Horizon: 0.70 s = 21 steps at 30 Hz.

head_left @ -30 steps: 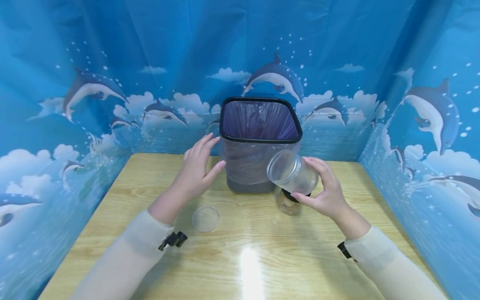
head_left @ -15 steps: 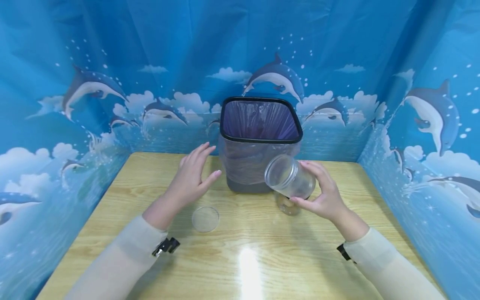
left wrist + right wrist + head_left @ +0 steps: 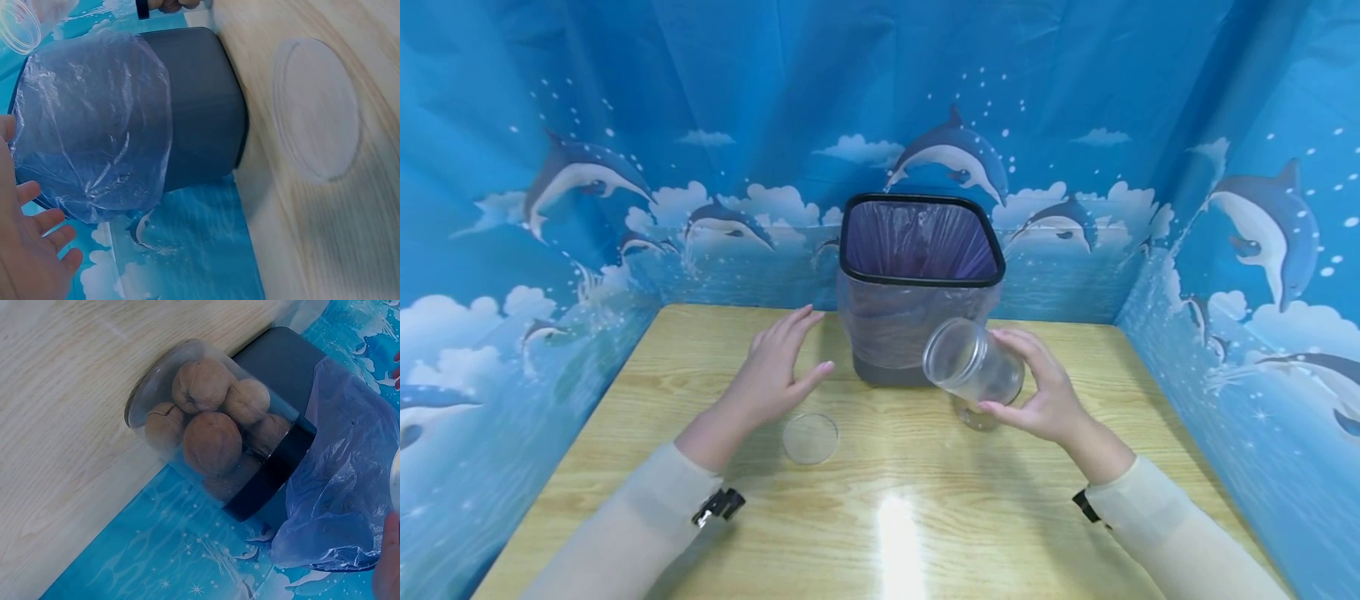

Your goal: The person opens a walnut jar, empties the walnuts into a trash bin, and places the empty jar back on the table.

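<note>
My right hand (image 3: 1041,396) grips a clear plastic jar (image 3: 977,367), tilted with its uncovered mouth facing left, in front of the bin. Behind and below it stands a second clear jar (image 3: 212,425) with a black lid, holding several walnuts (image 3: 212,444); in the head view it is mostly hidden. My left hand (image 3: 771,367) hovers with fingers extended and holds nothing. Nearest to it, a round clear lid (image 3: 811,438) lies flat on the table. At the back, a grey trash bin (image 3: 891,372) with a black rim wears a purple liner bag (image 3: 917,242).
The light wood table (image 3: 880,483) is enclosed by blue dolphin-print curtains (image 3: 760,100) at the back and both sides. The bin stands against the back curtain. A bright glare streak crosses the table's front middle.
The left hand has drawn back from the bin, toward the lower left. The right hand has lowered the jar slightly and shifted it left, covering more of the walnut jar.
</note>
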{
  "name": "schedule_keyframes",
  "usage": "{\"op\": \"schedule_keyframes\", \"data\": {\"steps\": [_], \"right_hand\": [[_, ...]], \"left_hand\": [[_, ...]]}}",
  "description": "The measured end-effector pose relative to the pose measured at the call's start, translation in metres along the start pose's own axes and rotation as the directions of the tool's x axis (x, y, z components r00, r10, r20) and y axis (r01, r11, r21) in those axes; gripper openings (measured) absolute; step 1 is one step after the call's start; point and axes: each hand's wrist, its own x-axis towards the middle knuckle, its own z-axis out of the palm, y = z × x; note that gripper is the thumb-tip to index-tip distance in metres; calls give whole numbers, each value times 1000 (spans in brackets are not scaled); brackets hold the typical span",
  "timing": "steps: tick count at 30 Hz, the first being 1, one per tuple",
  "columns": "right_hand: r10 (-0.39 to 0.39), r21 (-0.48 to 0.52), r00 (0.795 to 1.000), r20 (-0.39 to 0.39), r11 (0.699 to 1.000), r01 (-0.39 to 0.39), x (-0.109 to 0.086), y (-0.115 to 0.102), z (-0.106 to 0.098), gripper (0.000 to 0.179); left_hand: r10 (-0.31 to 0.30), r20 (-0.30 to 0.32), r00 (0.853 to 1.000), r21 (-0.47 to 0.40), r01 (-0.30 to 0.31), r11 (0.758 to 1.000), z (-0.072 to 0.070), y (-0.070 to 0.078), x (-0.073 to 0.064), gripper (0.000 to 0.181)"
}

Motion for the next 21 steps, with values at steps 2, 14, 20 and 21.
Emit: {"op": "schedule_keyframes", "data": {"steps": [2,14,20,21], "right_hand": [[1,5,1000,8,1000,-1,-1,0,1,89],[15,14,999,42,1000,-16,-3,-1,3,87],[36,6,997,61,999,-36,-5,-1,5,88],[39,9,997,66,999,-40,-5,-1,5,88]], "left_hand": [[0,12,1000,5,0,1000,1,-3,-2,73],[-21,128,992,26,18,999,5,-12,-14,78],[-17,179,984,41,10,999,10,-19,-21,79],[-14,183,983,41,7,999,11,-20,-22,79]]}}
